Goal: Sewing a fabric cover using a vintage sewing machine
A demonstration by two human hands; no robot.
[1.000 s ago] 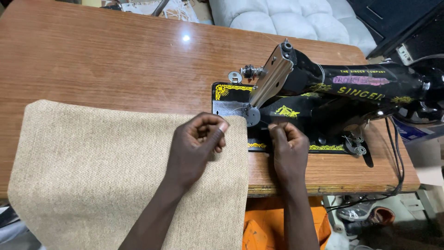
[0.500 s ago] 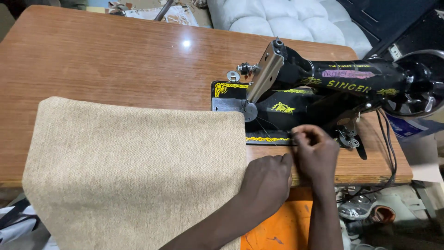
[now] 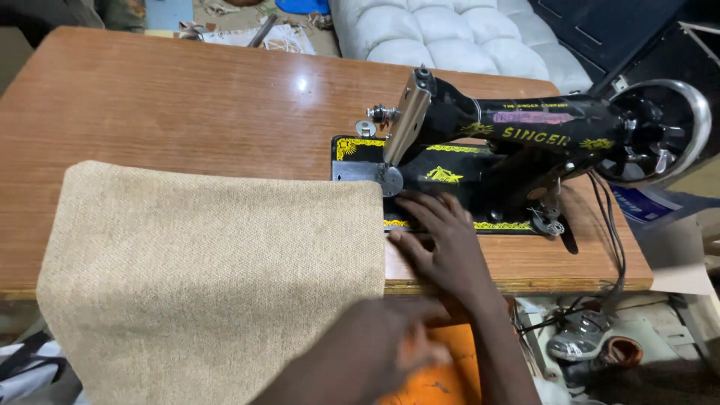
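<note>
Left hand (image 3: 375, 349) dropped back off the table (image 3: 187, 105); right hand (image 3: 442, 240) lies flat, fingers spread, holding nothing, beside the fabric (image 3: 217, 262). Alignment step; next needs the edge fed under the sewing machine (image 3: 517, 142). Left grip unclear, blurred.

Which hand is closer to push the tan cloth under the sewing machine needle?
Probably the right hand: it lies flat beside the tan cloth edge near the needle. The left hand is off the table.

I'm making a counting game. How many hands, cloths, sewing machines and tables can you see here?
Hands: 2 (left hand, right hand)
Tan cloth: 1
Black sewing machine: 1
Wooden table: 1
Total: 5
</note>
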